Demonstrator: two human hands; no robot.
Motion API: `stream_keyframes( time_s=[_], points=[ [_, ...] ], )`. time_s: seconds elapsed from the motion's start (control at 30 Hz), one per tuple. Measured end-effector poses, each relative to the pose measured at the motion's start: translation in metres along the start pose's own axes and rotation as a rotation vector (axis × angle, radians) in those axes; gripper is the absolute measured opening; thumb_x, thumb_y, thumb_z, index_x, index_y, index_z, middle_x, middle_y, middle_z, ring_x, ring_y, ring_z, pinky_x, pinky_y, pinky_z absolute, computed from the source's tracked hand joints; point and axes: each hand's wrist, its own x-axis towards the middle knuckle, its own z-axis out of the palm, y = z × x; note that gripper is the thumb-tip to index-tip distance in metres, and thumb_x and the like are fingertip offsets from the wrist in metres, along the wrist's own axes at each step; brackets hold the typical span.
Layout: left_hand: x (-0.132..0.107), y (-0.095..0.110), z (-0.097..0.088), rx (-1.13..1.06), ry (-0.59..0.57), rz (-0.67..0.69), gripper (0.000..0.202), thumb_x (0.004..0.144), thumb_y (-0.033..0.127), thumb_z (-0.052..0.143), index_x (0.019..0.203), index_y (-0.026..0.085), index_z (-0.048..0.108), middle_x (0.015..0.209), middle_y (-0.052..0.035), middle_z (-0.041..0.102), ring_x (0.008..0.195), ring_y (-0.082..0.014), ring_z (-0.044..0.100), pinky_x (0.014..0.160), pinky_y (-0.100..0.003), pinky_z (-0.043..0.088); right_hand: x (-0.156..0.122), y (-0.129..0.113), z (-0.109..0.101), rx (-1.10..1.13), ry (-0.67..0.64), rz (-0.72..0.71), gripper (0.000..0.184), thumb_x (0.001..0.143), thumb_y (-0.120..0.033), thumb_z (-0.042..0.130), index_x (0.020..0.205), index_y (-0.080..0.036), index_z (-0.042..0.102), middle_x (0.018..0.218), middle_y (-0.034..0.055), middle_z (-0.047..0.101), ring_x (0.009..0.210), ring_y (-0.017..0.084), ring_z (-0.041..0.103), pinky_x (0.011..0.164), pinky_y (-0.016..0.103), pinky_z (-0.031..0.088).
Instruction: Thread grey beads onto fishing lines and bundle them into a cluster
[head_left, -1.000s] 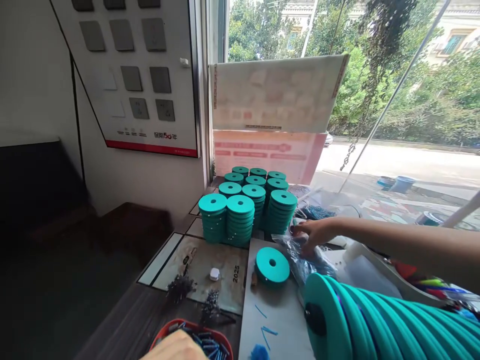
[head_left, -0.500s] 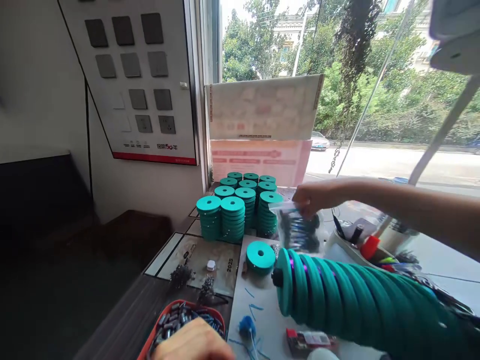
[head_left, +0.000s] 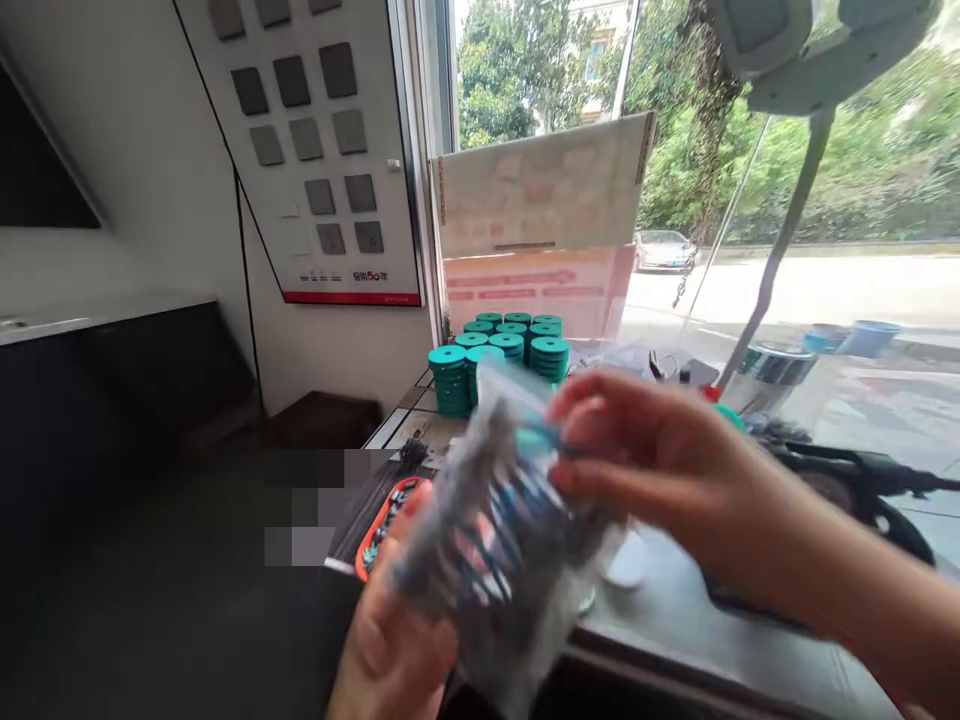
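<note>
A clear plastic bag [head_left: 487,560] is held up close in front of me, blurred by motion. Dark bits and slim blue-and-silver pieces show through it, too smeared to name. My left hand [head_left: 405,630] grips the bag's lower left side, fingers partly hidden behind the plastic. At the upper right edge, my right hand [head_left: 637,450] pinches the bag between thumb and fingers. Behind the bag, an orange-red tray [head_left: 362,552] of small dark parts sits on the table.
Stacks of green discs with centre holes [head_left: 450,385] stand by the window. To the right are a metal canister [head_left: 780,370], blue cups [head_left: 866,340] and a black tool [head_left: 862,465]. A lamp arm [head_left: 787,230] rises at the right. Dark furniture [head_left: 135,370] fills the left.
My right hand has brought the bag from the back of the table towards me. My left hand has come up from beside the tray and taken hold of it. The view has shifted.
</note>
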Motion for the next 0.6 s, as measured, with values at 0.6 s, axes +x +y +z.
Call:
stream_keyframes(
  time_s=[0.6],
  points=[
    [-0.050, -0.084, -0.066, 0.697, -0.248, -0.394, 0.041, 0.078, 0.058, 0.048, 0.069, 0.018, 0.054, 0.059, 0.0010, 0.051, 0.059, -0.0162, 0.048, 0.059, -0.027, 0.038, -0.120, 0.171, 0.114, 0.503, -0.348, 0.624, 0.044, 0.061, -0.054, 0.070, 0.061, -0.015, 0.050, 0.045, -0.0046, 0.050, 0.039, 0.006, 0.042, 0.040, 0.018, 0.031]
  ],
)
